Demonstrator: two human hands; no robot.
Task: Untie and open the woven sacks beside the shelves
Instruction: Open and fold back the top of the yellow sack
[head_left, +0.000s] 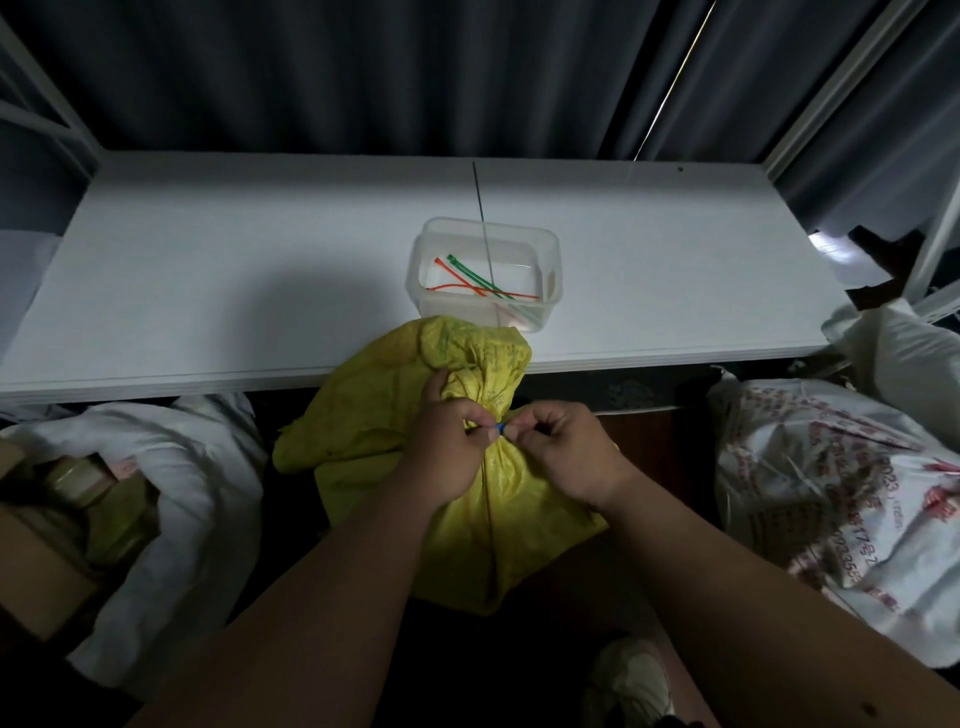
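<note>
Below the shelf (208, 291), both hands pinch the blue tie (500, 427) cinching the yellow sack (374, 415): left hand (451, 453) steadying the neck, right hand (563, 451) apparently working it loose.

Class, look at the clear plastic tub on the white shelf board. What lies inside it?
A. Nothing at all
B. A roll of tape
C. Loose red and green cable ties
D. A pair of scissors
C: the clear plastic tub holds loose red and green cable ties; no scissors or tape show inside.
</note>
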